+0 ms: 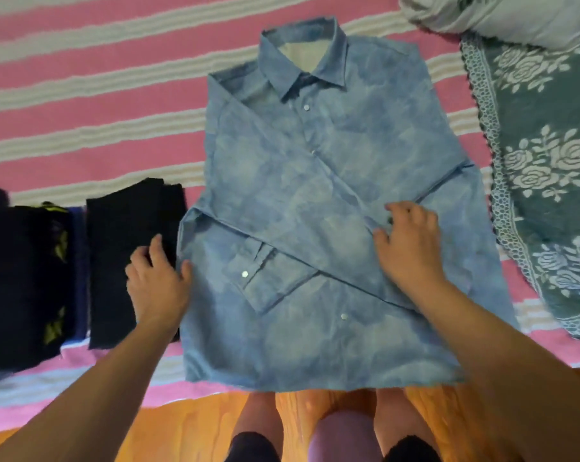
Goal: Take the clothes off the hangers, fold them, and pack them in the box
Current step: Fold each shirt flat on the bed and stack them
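A blue shirt (pixel 315 201) lies face-up on the bed (pixel 82 95), collar away from the person, long axis running toward them. The left hand (pixel 158 278) rests relaxed at its left edge; the right hand (pixel 408 241), loosely spread, presses the folded sleeve.

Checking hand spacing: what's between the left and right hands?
In the head view, the blue shirt's folded-over sleeve cuff lies between the left hand and right hand.

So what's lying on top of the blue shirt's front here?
One sleeve is folded diagonally across the blue shirt, cuff at the left. The right hand rests on it. The other sleeve is not visible.
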